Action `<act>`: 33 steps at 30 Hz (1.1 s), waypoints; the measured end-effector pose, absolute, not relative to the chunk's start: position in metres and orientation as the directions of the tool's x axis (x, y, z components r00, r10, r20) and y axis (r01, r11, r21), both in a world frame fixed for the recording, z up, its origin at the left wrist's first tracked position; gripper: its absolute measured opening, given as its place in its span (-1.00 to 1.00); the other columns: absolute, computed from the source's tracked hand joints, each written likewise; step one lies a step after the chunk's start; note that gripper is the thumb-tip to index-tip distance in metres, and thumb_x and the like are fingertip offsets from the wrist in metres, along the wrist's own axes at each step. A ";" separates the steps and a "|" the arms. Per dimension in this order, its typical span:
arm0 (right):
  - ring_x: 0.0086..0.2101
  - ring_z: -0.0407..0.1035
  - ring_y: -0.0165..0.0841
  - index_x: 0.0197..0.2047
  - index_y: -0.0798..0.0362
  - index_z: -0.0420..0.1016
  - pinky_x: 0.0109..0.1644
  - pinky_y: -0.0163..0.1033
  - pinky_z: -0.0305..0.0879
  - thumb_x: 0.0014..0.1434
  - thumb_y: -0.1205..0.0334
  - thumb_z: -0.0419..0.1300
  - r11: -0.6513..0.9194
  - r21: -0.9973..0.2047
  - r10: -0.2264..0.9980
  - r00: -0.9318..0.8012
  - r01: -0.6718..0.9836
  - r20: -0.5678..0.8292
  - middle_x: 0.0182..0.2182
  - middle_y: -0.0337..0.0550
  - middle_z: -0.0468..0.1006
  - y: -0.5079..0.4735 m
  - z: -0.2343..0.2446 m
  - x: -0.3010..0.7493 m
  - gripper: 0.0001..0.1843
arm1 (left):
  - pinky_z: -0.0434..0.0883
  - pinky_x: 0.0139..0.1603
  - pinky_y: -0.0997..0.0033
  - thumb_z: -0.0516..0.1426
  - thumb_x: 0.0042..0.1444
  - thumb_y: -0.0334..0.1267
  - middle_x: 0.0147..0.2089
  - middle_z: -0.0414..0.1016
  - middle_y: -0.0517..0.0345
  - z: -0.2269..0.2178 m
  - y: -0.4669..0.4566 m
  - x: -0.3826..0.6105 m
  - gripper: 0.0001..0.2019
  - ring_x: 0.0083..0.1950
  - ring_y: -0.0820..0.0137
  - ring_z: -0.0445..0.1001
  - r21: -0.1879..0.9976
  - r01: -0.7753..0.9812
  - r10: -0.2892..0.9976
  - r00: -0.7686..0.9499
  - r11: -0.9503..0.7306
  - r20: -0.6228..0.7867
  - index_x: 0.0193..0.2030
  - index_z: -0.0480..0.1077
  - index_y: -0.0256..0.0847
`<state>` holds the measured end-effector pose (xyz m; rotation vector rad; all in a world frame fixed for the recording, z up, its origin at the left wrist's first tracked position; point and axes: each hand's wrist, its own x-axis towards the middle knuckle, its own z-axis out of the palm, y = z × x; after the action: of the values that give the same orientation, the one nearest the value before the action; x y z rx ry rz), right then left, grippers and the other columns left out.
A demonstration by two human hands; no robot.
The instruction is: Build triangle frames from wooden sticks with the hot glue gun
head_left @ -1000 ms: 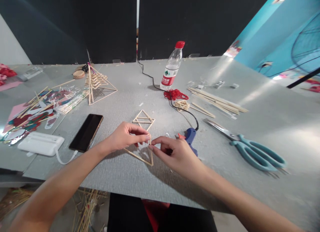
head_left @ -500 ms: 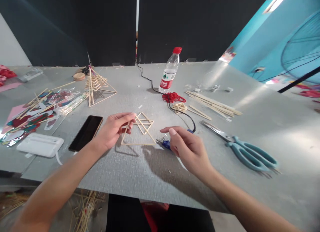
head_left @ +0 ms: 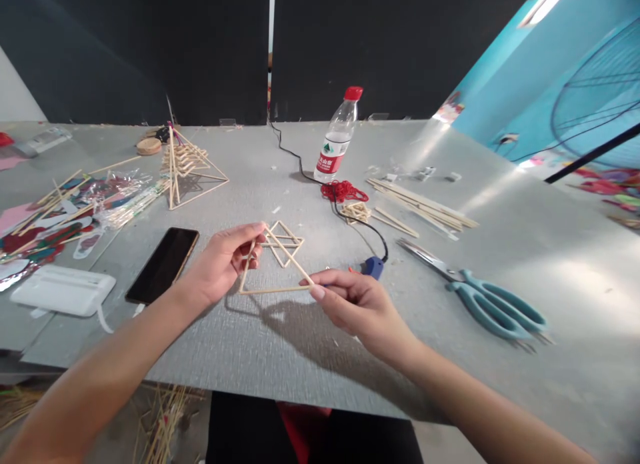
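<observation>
A triangle of thin wooden sticks (head_left: 275, 291) is held above the table between both hands. My left hand (head_left: 223, 257) pinches its top corner, and my right hand (head_left: 357, 301) closes on its lower right corner. Just behind it, a small frame of crossed sticks (head_left: 285, 261) lies on the table. Past my right hand is a blue corded tool (head_left: 374, 267), partly hidden by that hand. To the right lie scissors with teal handles (head_left: 495, 304).
A stick pyramid (head_left: 197, 177) stands at the back left. A phone (head_left: 163, 264) and a white box-shaped device (head_left: 63, 291) lie left. Behind are a water bottle (head_left: 336, 141), red cord (head_left: 344, 191), a small stick bundle (head_left: 356, 213) and loose sticks (head_left: 425, 204). A black cable (head_left: 300, 161) crosses the table.
My right hand has moved left and down from beside the triangle and taken hold of its lower right corner. My left hand keeps its pinch. The view has shifted slightly.
</observation>
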<state>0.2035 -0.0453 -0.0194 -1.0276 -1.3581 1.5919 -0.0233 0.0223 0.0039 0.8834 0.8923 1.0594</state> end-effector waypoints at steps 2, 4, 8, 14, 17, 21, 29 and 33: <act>-0.64 -0.14 -0.56 -0.16 0.05 0.60 -0.61 -0.36 -0.21 0.12 -0.29 0.39 -0.152 -0.986 0.934 -0.338 -0.074 -0.118 -0.67 -0.47 0.04 -0.044 -0.021 0.203 -0.46 | 0.29 -0.48 0.59 0.47 -0.04 -0.09 -0.31 0.49 0.20 0.004 0.022 -0.023 -0.71 -0.42 0.58 0.33 0.910 -0.338 0.956 0.243 0.240 -0.162 -0.32 0.60 -0.24; -0.65 -0.13 -0.57 -0.19 0.05 0.63 -0.61 -0.36 -0.21 0.11 -0.27 0.41 -0.164 -0.984 0.936 -0.328 -0.074 -0.132 -0.68 -0.46 0.06 -0.044 -0.021 0.203 -0.48 | 0.29 -0.48 0.59 0.46 -0.03 -0.08 -0.34 0.48 0.21 0.003 0.022 -0.022 -0.71 -0.43 0.58 0.32 0.912 -0.341 0.958 0.243 0.229 -0.150 -0.33 0.60 -0.24; -0.67 -0.13 -0.57 -0.21 0.09 0.67 -0.62 -0.35 -0.23 0.15 -0.22 0.40 -0.132 -0.991 0.947 -0.299 -0.024 -0.119 -0.70 -0.45 0.06 -0.047 -0.020 0.202 -0.52 | 0.30 -0.48 0.59 0.46 -0.01 -0.07 -0.36 0.47 0.21 0.003 0.021 -0.022 -0.72 -0.44 0.59 0.32 0.923 -0.338 0.969 0.222 0.181 -0.109 -0.33 0.62 -0.24; -0.65 -0.11 -0.56 -0.21 0.13 0.63 -0.59 -0.34 -0.22 0.23 -0.18 0.33 -0.045 -0.996 0.983 -0.173 0.077 -0.058 -0.69 -0.44 0.05 -0.049 -0.023 0.204 -0.53 | 0.33 -0.46 0.56 0.44 0.06 -0.06 -0.37 0.50 0.19 0.004 0.018 -0.019 -0.76 -0.47 0.58 0.34 0.955 -0.294 0.985 0.170 0.026 0.026 -0.32 0.65 -0.20; -0.64 -0.11 -0.56 -0.21 0.15 0.63 -0.56 -0.33 -0.22 0.24 -0.19 0.31 0.009 -0.991 0.993 -0.121 0.134 -0.007 -0.69 -0.43 0.05 -0.052 -0.024 0.203 -0.50 | 0.33 -0.46 0.57 0.43 0.07 -0.07 -0.38 0.49 0.20 0.003 0.017 -0.019 -0.77 -0.48 0.59 0.34 0.954 -0.299 0.986 0.166 0.022 0.029 -0.34 0.64 -0.19; -0.68 -0.04 -0.55 -0.05 0.22 0.63 -0.56 -0.31 -0.14 0.26 -0.22 0.26 -0.032 -0.991 0.985 -0.162 0.131 -0.054 -0.73 -0.41 0.15 -0.054 -0.018 0.200 -0.41 | 0.30 -0.47 0.59 0.43 0.07 -0.09 -0.43 0.44 0.23 0.003 0.018 -0.021 -0.76 -0.49 0.60 0.32 0.941 -0.335 0.990 0.139 0.047 0.000 -0.38 0.62 -0.22; -0.67 -0.06 -0.56 0.19 0.16 0.55 -0.58 -0.34 -0.15 0.25 -0.22 0.31 -0.162 -0.986 0.957 -0.237 0.049 -0.169 -0.73 -0.47 0.14 -0.050 -0.023 0.205 -0.32 | 0.29 -0.50 0.60 0.46 0.01 -0.09 -0.42 0.45 0.23 0.002 0.022 -0.021 -0.75 -0.50 0.61 0.30 0.925 -0.372 0.993 0.113 0.080 -0.040 -0.36 0.63 -0.23; -0.66 -0.04 -0.56 -0.02 0.13 0.62 -0.59 -0.36 -0.16 0.14 -0.27 0.38 -0.181 -0.983 0.972 -0.148 0.034 -0.185 -0.70 -0.46 0.11 -0.049 -0.024 0.203 -0.38 | 0.30 -0.50 0.59 0.45 0.02 -0.09 -0.43 0.47 0.23 0.004 0.018 -0.017 -0.76 -0.52 0.62 0.32 0.936 -0.350 0.995 0.104 0.039 -0.002 -0.38 0.63 -0.21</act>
<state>0.2027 -0.0492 -0.0240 -1.2855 -1.2434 1.4498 -0.0175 0.0178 0.0039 0.9749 0.8807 1.2684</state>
